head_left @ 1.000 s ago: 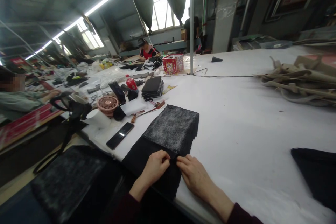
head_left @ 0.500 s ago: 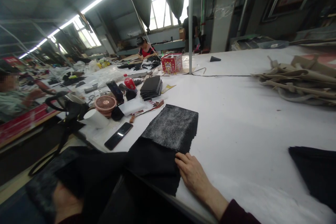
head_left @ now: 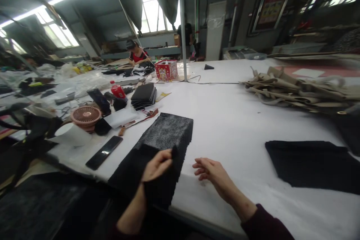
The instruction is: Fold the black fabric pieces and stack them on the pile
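My left hand [head_left: 158, 164] is closed in a pinch on the edge of a black fabric piece [head_left: 157, 191] lifted just above a stack of dark grey felt pieces [head_left: 168, 135] near the front edge of the white table [head_left: 230, 112]. My right hand [head_left: 211, 172] hovers over bare table just right of the stack, fingers loosely curled and apart, holding nothing. Another black fabric piece [head_left: 309, 163] lies flat to the right.
A black phone [head_left: 104, 152], a pink fan [head_left: 86, 115], a white roll [head_left: 70, 135], a red bottle [head_left: 118, 90] and stacked dark pieces [head_left: 144, 95] sit at left. Beige bags [head_left: 292, 90] pile at right. A red box [head_left: 165, 69] stands by a pole [head_left: 182, 26]. People work at the back.
My left hand came back up from below the table and now pinches a black piece at the stack. My right hand lifted off the stack and moved right. The view swung right.
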Demonstrator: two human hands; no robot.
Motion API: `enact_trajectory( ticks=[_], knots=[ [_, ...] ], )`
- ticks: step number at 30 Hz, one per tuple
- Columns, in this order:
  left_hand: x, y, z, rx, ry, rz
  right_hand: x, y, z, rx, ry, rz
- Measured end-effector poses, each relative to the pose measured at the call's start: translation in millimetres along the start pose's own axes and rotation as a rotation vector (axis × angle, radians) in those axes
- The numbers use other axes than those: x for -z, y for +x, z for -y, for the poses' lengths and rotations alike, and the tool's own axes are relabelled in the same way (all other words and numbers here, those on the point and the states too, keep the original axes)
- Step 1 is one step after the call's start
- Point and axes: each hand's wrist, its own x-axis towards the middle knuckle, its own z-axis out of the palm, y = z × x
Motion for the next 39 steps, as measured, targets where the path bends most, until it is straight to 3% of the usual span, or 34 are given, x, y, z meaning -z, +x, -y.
enact_trajectory(
  ticks=[2,5,8,11,14,16,20,25,28,33,39],
  knots=[
    [-48.5,-18,2,-0.114,0.122,0.235,31,-12,13,-0.105,0.147,-0.015],
    [-114.3,-44,14,-0.265,0.291,0.447,76,-28,25,-0.158,0.036,-0.124],
    [-143.5,-49,26,-0.408,0.519,0.631,109,-38,27,-0.184,-0.217,-0.130],
    [-137.1,-26,31,-0.515,0.816,0.667,122,-40,22,-0.189,-0.402,-0.109],
    [-119.2,3,28,-0.558,1.125,0.659,120,-35,16,-0.137,-0.500,-0.180],
    [-110.5,11,24,-0.607,1.215,0.697,114,-30,11,-0.095,-0.550,-0.221],
    [-108.0,-1,19,-0.701,1.119,0.731,102,-25,1,-0.002,-0.653,-0.298],
    [-111.7,-22,31,-0.687,1.122,0.754,98,-27,-8,0.077,-0.845,-0.378],
    [-99.6,-18,43,-0.628,1.201,0.671,102,-29,-8,0.084,-0.858,-0.376],
    [-70.8,-6,53,-0.525,1.312,0.426,105,-31,-3,0.078,-0.816,-0.364],
    [-77.2,11,36,-0.594,1.258,0.330,103,-33,2,0.071,-0.772,-0.328]
  ],
)
